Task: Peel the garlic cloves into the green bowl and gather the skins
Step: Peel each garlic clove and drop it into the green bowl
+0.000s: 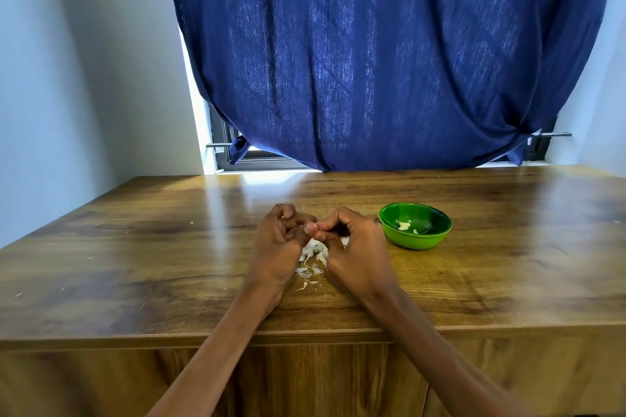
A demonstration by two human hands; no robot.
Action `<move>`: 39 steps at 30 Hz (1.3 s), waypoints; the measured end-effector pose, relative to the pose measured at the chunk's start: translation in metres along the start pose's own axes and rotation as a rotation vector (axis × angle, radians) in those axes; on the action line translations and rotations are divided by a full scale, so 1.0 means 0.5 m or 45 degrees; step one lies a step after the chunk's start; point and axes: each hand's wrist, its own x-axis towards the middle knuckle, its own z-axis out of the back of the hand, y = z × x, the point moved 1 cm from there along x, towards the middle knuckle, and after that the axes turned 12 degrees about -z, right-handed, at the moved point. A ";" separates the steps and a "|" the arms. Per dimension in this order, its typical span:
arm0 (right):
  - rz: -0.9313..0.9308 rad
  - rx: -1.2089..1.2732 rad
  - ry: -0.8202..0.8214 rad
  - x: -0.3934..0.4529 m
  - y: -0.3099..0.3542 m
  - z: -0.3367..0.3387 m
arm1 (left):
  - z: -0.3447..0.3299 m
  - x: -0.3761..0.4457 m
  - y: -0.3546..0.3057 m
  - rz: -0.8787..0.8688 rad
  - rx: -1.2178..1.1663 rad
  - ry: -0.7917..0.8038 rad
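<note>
Loose garlic skins point(310, 272) are lying on the wooden table point(135, 264), just below the hands. The left hand point(277, 244) and right hand point(352, 247) are meeting fingertip to fingertip, both curling round a small garlic clove point(311, 227) — mostly hidden. Beyond, to the right, the green bowl point(415, 226) is holding peeled cloves point(404, 225) — a blue curtain point(372, 61) is hanging behind.
</note>
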 end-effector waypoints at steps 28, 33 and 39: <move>-0.062 0.177 -0.174 0.003 -0.010 0.011 | 0.009 -0.005 -0.011 -0.290 0.179 -0.167; -0.010 0.160 -0.176 0.000 -0.010 0.014 | 0.008 -0.009 -0.013 -0.281 0.218 -0.122; 0.033 0.183 -0.158 -0.002 -0.007 0.013 | 0.009 -0.008 -0.018 -0.376 0.355 -0.183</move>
